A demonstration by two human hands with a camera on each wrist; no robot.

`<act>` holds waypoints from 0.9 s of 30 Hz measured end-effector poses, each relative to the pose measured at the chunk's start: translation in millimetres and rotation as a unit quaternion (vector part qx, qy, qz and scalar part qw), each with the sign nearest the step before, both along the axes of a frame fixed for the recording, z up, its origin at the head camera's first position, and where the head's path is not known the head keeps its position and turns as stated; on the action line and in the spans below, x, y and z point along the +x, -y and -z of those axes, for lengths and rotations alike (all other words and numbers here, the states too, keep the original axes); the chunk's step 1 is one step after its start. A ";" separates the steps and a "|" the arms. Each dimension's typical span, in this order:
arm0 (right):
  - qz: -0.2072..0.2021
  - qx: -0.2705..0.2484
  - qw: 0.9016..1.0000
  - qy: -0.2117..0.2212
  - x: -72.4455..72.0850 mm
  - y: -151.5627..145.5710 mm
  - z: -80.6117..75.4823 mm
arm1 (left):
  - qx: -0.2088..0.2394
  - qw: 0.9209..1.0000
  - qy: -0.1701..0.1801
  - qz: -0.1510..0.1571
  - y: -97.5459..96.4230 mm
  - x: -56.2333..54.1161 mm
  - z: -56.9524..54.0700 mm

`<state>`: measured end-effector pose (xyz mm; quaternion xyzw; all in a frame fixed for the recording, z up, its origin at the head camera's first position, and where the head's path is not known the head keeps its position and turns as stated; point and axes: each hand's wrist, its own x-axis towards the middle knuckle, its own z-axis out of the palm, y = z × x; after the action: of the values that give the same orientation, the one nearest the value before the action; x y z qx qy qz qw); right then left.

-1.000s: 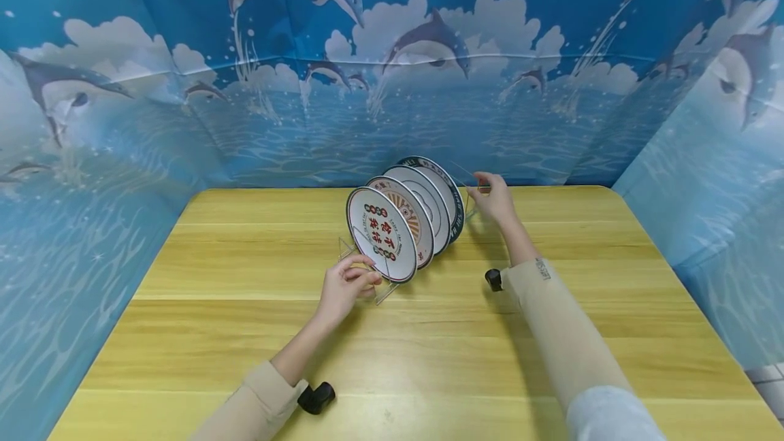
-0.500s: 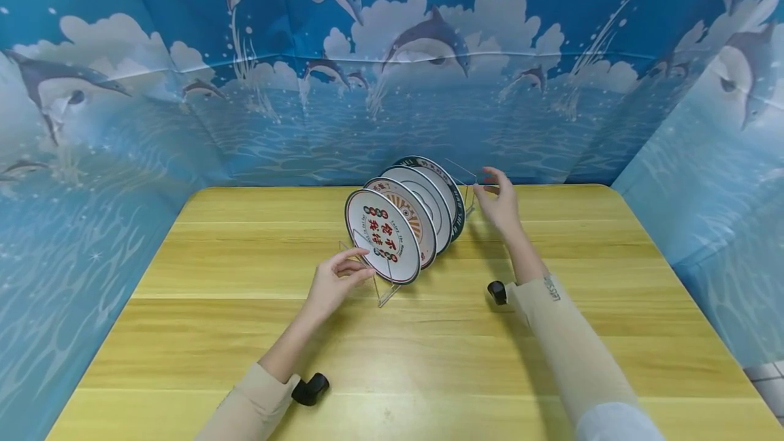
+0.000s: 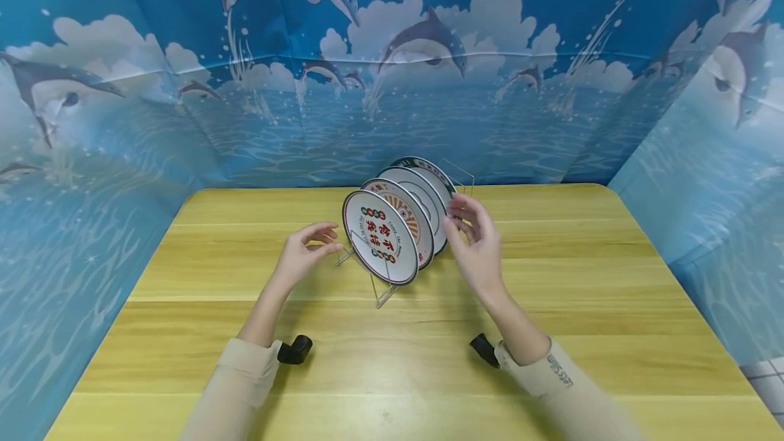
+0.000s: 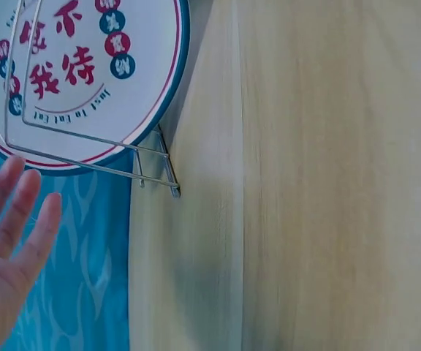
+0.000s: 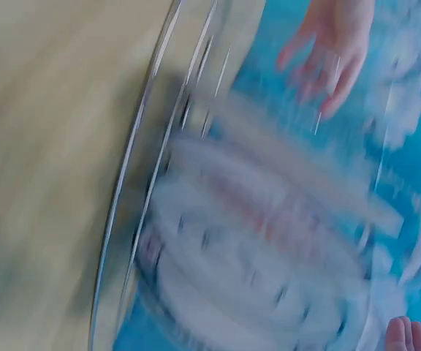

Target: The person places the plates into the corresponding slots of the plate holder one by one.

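Observation:
Several round plates stand on edge, tilted, in a thin metal wire plate rack (image 3: 384, 297) at the table's far middle. The front plate (image 3: 378, 237) is white with red characters and a dark rim. Behind it come a sunburst-patterned plate (image 3: 401, 201), a pale plate with rings (image 3: 418, 182), and one with a dark lettered rim (image 3: 431, 166). My left hand (image 3: 304, 250) is just left of the rack's front end, fingers loosely bent and holding nothing. My right hand (image 3: 478, 243) has relaxed fingers close by the rear plates' right edges, overlapping the backmost one in the head view.
The light wooden table (image 3: 429, 373) runs up to a blue dolphin-and-sea backdrop (image 3: 343, 128), which also hangs along both sides. The rack's rear wire end (image 3: 463, 181) rises close before the backdrop. A black wrist camera (image 3: 295, 350) sits at the left cuff.
My left hand has let go of the rack's front wire and drawn back left. The right hand has left the rear wire and come nearer, toward the plates' right side. The rack stays put.

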<state>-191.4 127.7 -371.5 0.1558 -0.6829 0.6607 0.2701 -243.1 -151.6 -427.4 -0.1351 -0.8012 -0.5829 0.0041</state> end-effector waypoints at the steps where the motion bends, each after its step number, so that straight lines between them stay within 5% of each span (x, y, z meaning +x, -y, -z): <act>1: -0.013 0.002 1.000 -0.016 3.7 6.3 4.0 | 0.005 1.000 0.003 0.010 0.0 -1.4 0.7; 6: -0.061 0.051 0.996 -0.038 20.5 37.3 27.9 | 0.027 0.997 0.007 0.079 0.5 -9.1 5.8; 10: -0.065 0.117 0.991 0.024 27.6 56.5 47.8 | 0.023 0.991 0.014 0.129 1.7 -14.6 9.2; 14: -0.029 0.220 0.971 0.084 27.3 69.7 61.3 | 0.012 0.986 0.036 0.163 3.2 -18.3 12.0; 18: 0.004 0.270 0.959 0.092 21.4 79.7 67.4 | 0.005 0.983 0.055 0.174 3.7 -19.1 13.0; 23: 0.030 0.271 0.959 0.075 17.1 83.6 67.0 | 0.007 0.984 0.055 0.171 1.8 -17.4 13.1; 27: 0.012 0.263 0.962 0.068 17.9 76.8 67.4 | 0.005 0.986 0.049 0.162 -1.6 -12.8 12.9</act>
<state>-173.5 51.0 -438.9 0.1677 -0.8509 0.4639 0.1806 -255.9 -150.0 -440.3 -0.2338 -0.7653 -0.5856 -0.1292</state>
